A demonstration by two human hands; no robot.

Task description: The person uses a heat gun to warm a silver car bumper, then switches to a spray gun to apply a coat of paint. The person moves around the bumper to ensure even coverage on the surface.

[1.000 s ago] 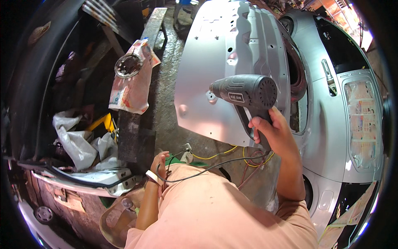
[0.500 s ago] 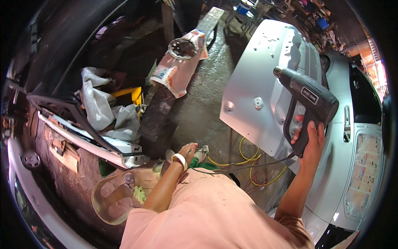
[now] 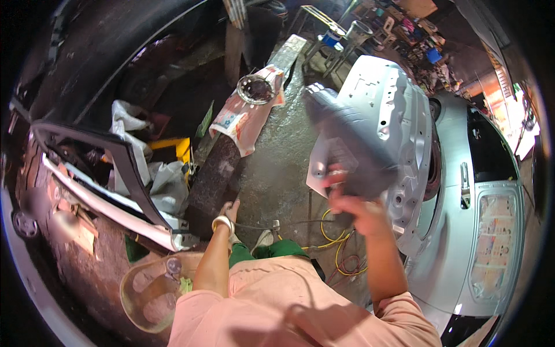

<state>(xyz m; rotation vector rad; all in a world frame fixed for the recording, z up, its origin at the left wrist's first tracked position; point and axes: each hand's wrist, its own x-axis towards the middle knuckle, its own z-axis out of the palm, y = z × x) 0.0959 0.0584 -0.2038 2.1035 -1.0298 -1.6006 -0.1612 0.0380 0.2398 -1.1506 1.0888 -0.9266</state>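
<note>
My right hand (image 3: 361, 211) grips a dark heat gun (image 3: 352, 144), blurred by motion, its nozzle toward the far left. Behind the heat gun stands a silver car body panel (image 3: 361, 89), partly hidden by it. A thin dark power cord (image 3: 283, 223) runs from below the heat gun's handle across to my left hand (image 3: 230, 211). That hand hangs low on the left with its fingers curled around the cord, a white band at the wrist.
At left, a dark car door frame (image 3: 124, 168) with a white lower edge stands near white plastic sacking (image 3: 167, 191). A metal ring (image 3: 255, 89) rests on a cloth-covered bench (image 3: 234, 124). Yellow hose (image 3: 329, 234) coils on the floor. A silver car (image 3: 451, 248) fills the right. A tan plastic chair (image 3: 136, 277) is lower left.
My right hand has swung the heat gun left and slightly down, across the silver panel. My left hand has shifted left, drawing the cord straighter. The whole view has turned a little.
</note>
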